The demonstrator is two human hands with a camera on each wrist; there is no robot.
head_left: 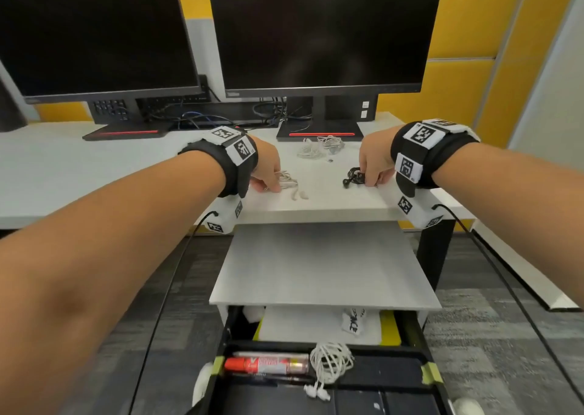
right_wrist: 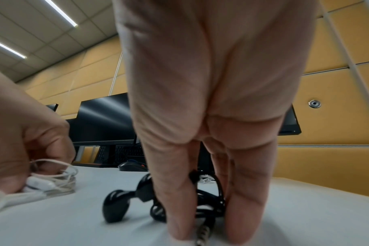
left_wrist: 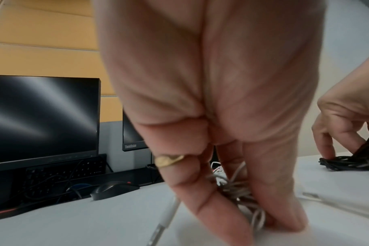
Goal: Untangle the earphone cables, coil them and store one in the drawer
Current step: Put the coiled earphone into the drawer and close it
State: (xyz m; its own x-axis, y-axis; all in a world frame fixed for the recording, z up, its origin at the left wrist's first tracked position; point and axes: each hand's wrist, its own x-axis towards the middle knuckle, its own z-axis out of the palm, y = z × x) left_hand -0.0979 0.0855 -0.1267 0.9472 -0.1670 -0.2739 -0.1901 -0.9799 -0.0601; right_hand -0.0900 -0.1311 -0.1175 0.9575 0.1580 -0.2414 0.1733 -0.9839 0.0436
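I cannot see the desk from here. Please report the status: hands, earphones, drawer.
Left hand pinches white earphone bundle on desk; right hand pinches black earphone bundle. Drawer open, coiled white earphones inside. Tangled pile waits by monitor stand.

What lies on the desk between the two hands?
Between the left hand and right hand, the head view shows bare white desk, apart from the white earphones trailing from the left hand's bundle.
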